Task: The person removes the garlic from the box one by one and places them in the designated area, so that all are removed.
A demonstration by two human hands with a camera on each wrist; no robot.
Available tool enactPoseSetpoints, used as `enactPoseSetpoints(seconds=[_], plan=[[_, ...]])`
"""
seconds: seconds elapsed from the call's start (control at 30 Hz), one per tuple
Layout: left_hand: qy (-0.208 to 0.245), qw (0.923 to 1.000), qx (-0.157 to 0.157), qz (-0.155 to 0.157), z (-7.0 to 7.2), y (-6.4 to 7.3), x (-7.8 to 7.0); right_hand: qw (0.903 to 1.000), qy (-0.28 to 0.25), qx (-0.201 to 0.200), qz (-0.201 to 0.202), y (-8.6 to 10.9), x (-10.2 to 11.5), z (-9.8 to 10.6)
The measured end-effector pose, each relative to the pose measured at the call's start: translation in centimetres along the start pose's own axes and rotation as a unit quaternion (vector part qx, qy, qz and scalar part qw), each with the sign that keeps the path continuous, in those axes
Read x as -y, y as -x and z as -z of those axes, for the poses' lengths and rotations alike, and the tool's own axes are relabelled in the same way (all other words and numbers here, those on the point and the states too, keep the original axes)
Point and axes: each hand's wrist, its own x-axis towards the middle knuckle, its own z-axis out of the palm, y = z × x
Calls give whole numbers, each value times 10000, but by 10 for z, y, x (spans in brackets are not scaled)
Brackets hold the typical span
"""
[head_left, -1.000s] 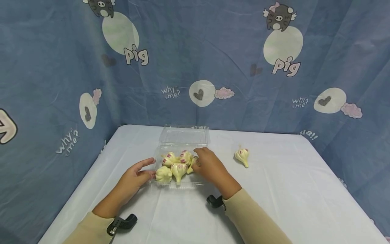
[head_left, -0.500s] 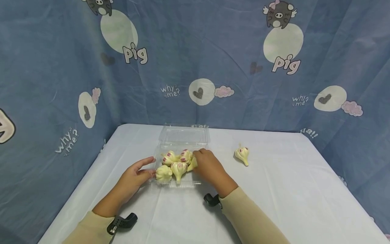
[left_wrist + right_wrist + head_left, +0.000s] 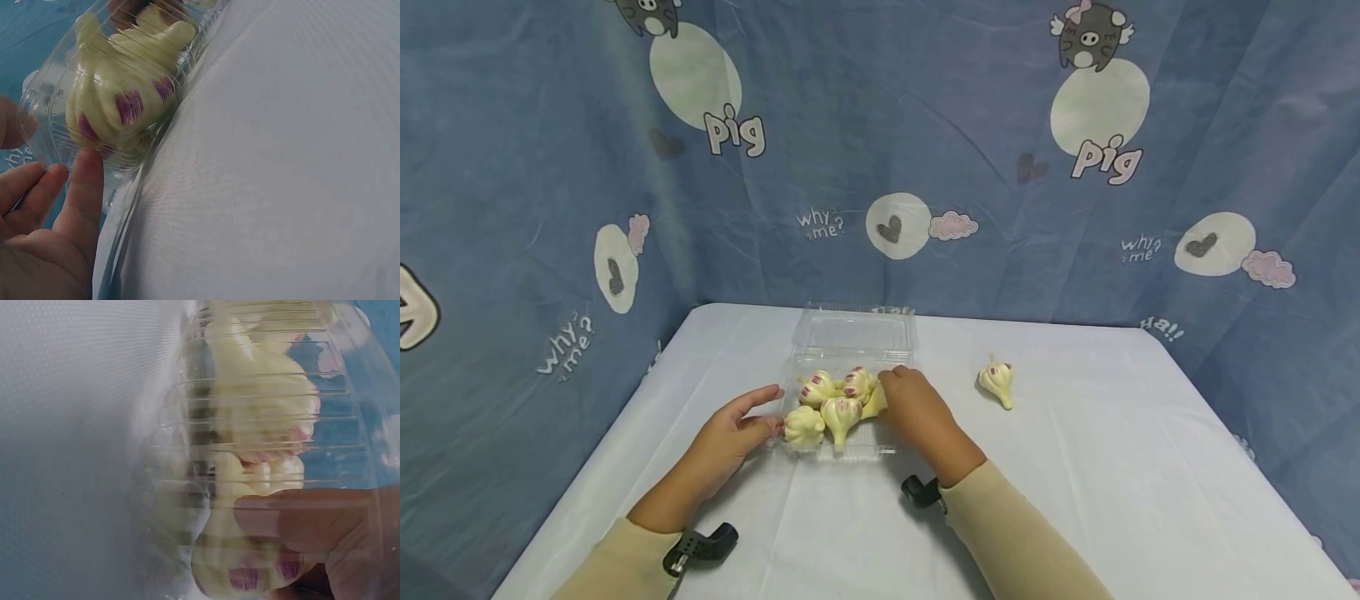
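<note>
In the head view, a clear plastic clamshell box (image 3: 857,450) lies with its lid (image 3: 853,333) folded back, several garlic bulbs (image 3: 841,414) inside. My right hand (image 3: 917,412) reaches into the box's right side and grips a garlic bulb (image 3: 874,403), which it mostly covers. Seen through the ribbed wall in the right wrist view, the thumb (image 3: 281,519) lies against that bulb (image 3: 244,565). My left hand (image 3: 730,433) touches the box's left wall with extended fingers. A garlic bulb (image 3: 119,106) with purple patches sits just behind that wall in the left wrist view.
One more garlic bulb (image 3: 997,382) lies alone on the white-covered table (image 3: 1120,450), right of the box. A blue printed cloth (image 3: 820,125) hangs behind the table and along its left side.
My right hand has shifted slightly left within the box, its fingers now covering more of the bulb's top. My left hand stays at the left wall.
</note>
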Motion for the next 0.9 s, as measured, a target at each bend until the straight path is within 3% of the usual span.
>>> enactPoseSetpoints(seconds=[0.5, 0.9], plan=[[-21, 9999, -38, -102, 2, 1, 4, 9987, 101, -495, -107, 4, 1, 4], [-115, 9999, -59, -85, 1, -1, 5, 9968, -570, -562, -13, 5, -11, 8]])
